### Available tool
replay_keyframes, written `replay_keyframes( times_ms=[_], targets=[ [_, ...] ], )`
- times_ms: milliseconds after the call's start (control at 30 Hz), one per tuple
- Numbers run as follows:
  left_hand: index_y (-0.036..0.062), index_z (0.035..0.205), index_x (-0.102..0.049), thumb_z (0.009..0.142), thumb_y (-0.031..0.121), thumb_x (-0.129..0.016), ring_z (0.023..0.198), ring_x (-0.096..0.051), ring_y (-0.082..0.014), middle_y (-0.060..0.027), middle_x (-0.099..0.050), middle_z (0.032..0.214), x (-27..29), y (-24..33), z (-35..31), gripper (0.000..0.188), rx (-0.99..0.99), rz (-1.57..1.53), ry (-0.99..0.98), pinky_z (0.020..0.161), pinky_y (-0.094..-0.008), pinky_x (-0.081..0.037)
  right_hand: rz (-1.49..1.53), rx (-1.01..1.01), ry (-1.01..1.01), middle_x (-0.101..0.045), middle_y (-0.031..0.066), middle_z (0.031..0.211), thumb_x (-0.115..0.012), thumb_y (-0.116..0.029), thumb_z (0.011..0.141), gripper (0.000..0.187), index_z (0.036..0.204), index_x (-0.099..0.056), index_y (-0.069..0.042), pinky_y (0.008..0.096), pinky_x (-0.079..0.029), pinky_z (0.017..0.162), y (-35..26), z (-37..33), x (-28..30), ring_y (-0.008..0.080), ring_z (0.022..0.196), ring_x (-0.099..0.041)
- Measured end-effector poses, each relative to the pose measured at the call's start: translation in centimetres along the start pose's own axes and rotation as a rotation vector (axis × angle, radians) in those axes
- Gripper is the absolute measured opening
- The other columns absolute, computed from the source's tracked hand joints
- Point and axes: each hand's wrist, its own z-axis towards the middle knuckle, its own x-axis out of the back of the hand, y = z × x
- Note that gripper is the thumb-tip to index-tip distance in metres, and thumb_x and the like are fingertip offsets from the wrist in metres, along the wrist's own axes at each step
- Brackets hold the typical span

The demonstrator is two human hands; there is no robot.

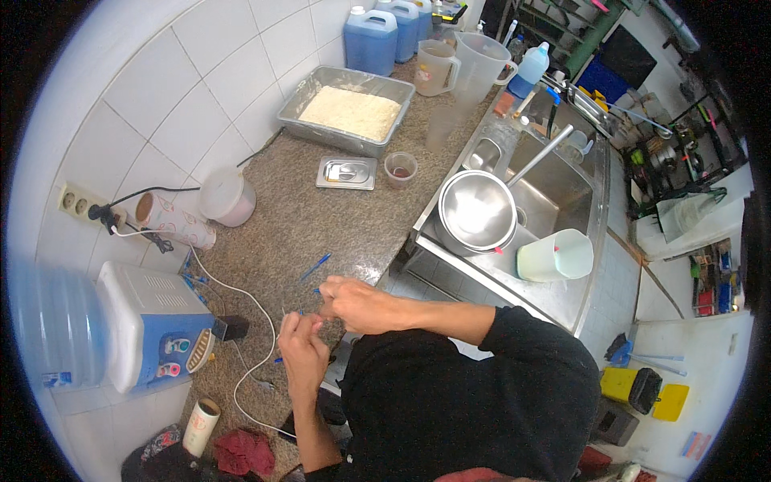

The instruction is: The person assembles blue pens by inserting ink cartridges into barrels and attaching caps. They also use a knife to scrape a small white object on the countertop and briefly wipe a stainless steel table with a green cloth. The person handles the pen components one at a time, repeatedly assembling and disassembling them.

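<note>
My left hand and my right hand are close together above the front edge of the speckled brown counter. The fingers of both are pinched, around something small and thin, perhaps a blue pen piece, that I cannot make out. A blue pen lies on the counter just beyond them. Small blue bits show around the fingertips, partly covered by the hands. A white cable runs across the counter to the left of my left hand.
A water dispenser stands at the left. Farther back are a lidded tub, a metal lid, a small plastic cup and a grey tray of pale dough-like stuff. A steel bowl and a pale jug stand by the sink.
</note>
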Motion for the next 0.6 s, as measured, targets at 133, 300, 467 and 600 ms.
replay_keyframes(
  times_ms=[133,300,467,600],
  targets=[
    [-0.0028,0.081,-0.064,0.073,-0.009,-0.059,0.073,-0.054,-0.0357,-0.0159,-0.05,0.074,1.2,0.0,-1.1,0.011,-0.082,-0.065,-0.17,0.065,-0.0446,-0.044,-0.025,0.108,-0.18,-0.059,0.0175,0.088,-0.067,-0.002,0.074,0.013,0.086,-0.072,-0.002,0.0441,-0.048,0.081,0.0,-0.7,-0.3,0.0375,0.093,-0.059],
    [0.0002,0.085,-0.071,0.075,-0.008,-0.064,0.066,-0.056,-0.0297,-0.0133,-0.054,0.071,2.8,0.1,-2.4,0.014,-0.087,-0.29,-0.253,0.058,-0.0372,-0.043,0.387,0.072,-0.422,-0.063,0.0142,0.087,-0.071,-0.007,0.081,0.008,0.089,-0.073,-0.006,0.0402,-0.053,0.075,0.0,-0.7,1.5,0.0322,0.085,-0.063],
    [0.0009,0.083,-0.072,0.079,-0.003,-0.071,0.063,-0.055,-0.0183,-0.0069,-0.06,0.071,3.2,0.5,-3.5,0.006,0.055,-0.545,-0.188,0.057,-0.031,-0.04,0.975,-0.326,-0.428,-0.064,0.0043,0.085,-0.075,-0.015,0.086,0.013,0.089,-0.071,-0.002,0.0307,-0.056,0.054,-1.5,-1.9,0.3,0.0136,0.076,-0.061],
    [-0.0009,0.082,-0.071,0.081,0.001,-0.072,0.063,-0.055,-0.0177,-0.0091,-0.061,0.072,3.0,0.2,-4.6,0.003,0.05,-0.734,-0.108,0.058,-0.0303,-0.04,1.187,-0.36,-0.363,-0.063,0.0022,0.086,-0.073,-0.015,0.091,0.013,0.093,-0.07,-0.003,0.0266,-0.058,0.055,-2.7,-2.3,-0.6,0.0081,0.077,-0.059]
  ],
)
